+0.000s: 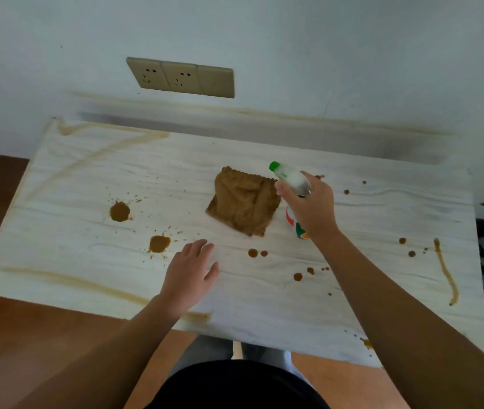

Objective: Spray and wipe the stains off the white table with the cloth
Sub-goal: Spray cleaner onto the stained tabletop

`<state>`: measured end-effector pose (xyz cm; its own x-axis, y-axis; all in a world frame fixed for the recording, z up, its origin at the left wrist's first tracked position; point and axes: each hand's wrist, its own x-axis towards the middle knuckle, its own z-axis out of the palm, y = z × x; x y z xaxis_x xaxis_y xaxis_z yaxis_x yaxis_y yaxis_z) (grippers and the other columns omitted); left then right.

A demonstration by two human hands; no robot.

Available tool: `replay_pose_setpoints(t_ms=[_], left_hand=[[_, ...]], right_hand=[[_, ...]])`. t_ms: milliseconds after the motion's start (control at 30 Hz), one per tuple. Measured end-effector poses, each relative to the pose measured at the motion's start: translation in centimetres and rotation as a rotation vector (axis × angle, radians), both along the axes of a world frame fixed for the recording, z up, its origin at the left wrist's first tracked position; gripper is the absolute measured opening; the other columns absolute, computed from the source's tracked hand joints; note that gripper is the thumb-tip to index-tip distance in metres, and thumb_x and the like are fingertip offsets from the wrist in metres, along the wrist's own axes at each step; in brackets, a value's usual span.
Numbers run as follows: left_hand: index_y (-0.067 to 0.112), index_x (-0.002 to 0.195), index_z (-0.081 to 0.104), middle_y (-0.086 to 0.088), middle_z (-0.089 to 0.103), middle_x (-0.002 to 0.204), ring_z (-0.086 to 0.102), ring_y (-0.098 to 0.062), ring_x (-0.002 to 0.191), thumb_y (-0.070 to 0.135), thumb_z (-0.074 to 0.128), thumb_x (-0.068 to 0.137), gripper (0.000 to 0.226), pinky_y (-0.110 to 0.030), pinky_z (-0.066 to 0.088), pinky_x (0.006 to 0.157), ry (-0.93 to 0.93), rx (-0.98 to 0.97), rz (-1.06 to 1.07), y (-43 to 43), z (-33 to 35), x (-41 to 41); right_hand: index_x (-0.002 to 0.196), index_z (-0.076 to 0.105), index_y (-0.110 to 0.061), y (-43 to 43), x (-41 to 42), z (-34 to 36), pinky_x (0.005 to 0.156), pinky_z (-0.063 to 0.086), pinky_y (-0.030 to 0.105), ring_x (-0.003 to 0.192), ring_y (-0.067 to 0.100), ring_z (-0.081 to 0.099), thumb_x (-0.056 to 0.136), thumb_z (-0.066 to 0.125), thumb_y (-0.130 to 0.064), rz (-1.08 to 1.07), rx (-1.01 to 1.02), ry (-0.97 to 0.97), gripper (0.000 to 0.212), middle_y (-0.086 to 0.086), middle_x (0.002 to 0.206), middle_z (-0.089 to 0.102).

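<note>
Tabletop first: the white table spreads well beyond the bottle hand on every side, with brown marks over much of it. Just left of that grip, close by the thumb, the brown cloth lies crumpled on the surface, and neither hand touches it. The right hand is wrapped round the spray bottle, which tilts so that its green nozzle points up and away to the left, above the cloth's far corner. The left hand is flat with straight fingers and holds nothing. It is nearer the person than the grip and off to its left, and I cannot tell whether it touches the table.

From where I stand, spraying looks like the step in hand. I would swing the nozzle down toward the big round blot, well left of the grip beyond the cloth, rather than soak the cloth itself. The small drops just below the wrist could come after. A more upright bottle should draw better.
</note>
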<state>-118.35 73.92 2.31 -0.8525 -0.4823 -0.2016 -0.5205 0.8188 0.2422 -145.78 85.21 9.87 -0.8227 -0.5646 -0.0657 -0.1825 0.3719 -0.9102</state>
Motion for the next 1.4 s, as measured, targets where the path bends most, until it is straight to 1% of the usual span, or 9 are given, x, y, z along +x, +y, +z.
replay_pose_setpoints(t_ms=[67,167,300,400,467,533,667,1000,1400], left_hand=[[0.016,0.134,0.054,-0.004,0.058,0.140,0.057,-0.024,0.128,0.040,0.056,0.097,0.044,-0.037,0.053,0.098,-0.016,0.019,-0.028,-0.3,-0.7,0.3],[0.017,0.138,0.051,-0.005,0.052,0.147,0.050,-0.025,0.137,0.042,0.055,0.097,0.049,-0.039,0.048,0.106,-0.054,0.055,-0.074,-0.5,-1.3,0.8],[0.017,0.142,0.048,-0.007,0.042,0.155,0.039,-0.027,0.144,0.046,0.054,0.097,0.053,-0.040,0.043,0.113,-0.094,0.102,-0.103,-0.4,-1.3,1.2],[0.017,0.142,0.049,-0.009,0.042,0.157,0.040,-0.029,0.145,0.045,0.057,0.097,0.054,-0.042,0.041,0.114,-0.099,0.098,-0.139,-0.8,-1.2,1.5],[0.014,0.139,0.053,-0.011,0.048,0.152,0.048,-0.031,0.139,0.043,0.062,0.094,0.054,-0.043,0.045,0.110,-0.065,0.067,-0.168,-1.0,-1.4,1.9],[0.013,0.137,0.056,-0.012,0.052,0.148,0.053,-0.032,0.134,0.042,0.067,0.091,0.056,-0.044,0.048,0.106,-0.019,0.049,-0.191,-1.3,-2.0,2.2],[0.013,0.137,0.055,-0.014,0.050,0.150,0.051,-0.034,0.135,0.039,0.073,0.085,0.061,-0.046,0.048,0.106,0.071,0.018,-0.241,-2.2,-3.4,2.7],[0.012,0.126,0.067,-0.014,0.058,0.142,0.057,-0.035,0.129,0.038,0.083,0.078,0.057,-0.047,0.052,0.100,0.039,0.033,-0.270,-3.4,-3.0,1.9],[0.013,0.133,0.064,-0.013,0.054,0.148,0.053,-0.034,0.135,0.044,0.075,0.085,0.058,-0.047,0.049,0.103,0.002,0.035,-0.294,-3.9,-3.3,2.1]], right_hand=[[0.077,0.065,-0.027,-0.7,0.2,-0.6,0.046,0.041,0.018,0.049,0.005,0.051,0.085,0.070,-0.053,0.025,0.014,-0.029,0.027,-0.004,0.064,0.061],[0.083,0.068,-0.018,-1.0,0.8,-1.3,0.059,0.052,0.036,0.064,0.027,0.063,0.086,0.069,-0.051,0.049,0.049,-0.122,0.033,0.005,0.070,0.066],[0.078,0.068,-0.011,-0.4,2.6,-1.1,0.050,0.051,0.023,0.050,0.012,0.062,0.086,0.063,-0.054,0.021,0.122,-0.213,0.044,0.001,0.058,0.064],[0.079,0.069,-0.003,0.2,4.4,-1.0,0.051,0.055,0.028,0.050,0.017,0.062,0.091,0.061,-0.046,-0.013,0.141,-0.297,0.045,0.016,0.063,0.066],[0.077,0.070,-0.007,0.5,5.5,-1.2,0.047,0.053,0.024,0.048,0.015,0.064,0.091,0.062,-0.042,-0.028,0.156,-0.334,0.039,0.012,0.059,0.067],[0.072,0.068,-0.009,0.7,6.5,-1.8,0.045,0.052,0.024,0.044,0.011,0.063,0.090,0.065,-0.039,-0.053,0.195,-0.320,0.036,0.003,0.052,0.064],[0.075,0.070,-0.012,0.9,7.7,-2.4,0.049,0.056,0.027,0.045,0.012,0.065,0.082,0.064,-0.053,-0.145,0.272,-0.270,0.042,0.010,0.057,0.066],[0.060,0.067,-0.019,2.5,8.4,-0.7,0.045,0.050,0.020,0.040,0.007,0.059,0.076,0.064,-0.058,-0.333,0.320,-0.195,0.042,-0.004,0.048,0.063],[0.068,0.071,-0.018,4.1,10.6,0.5,0.051,0.053,0.028,0.046,0.017,0.061,0.078,0.067,-0.053,-0.434,0.257,-0.242,0.037,0.005,0.057,0.066]])
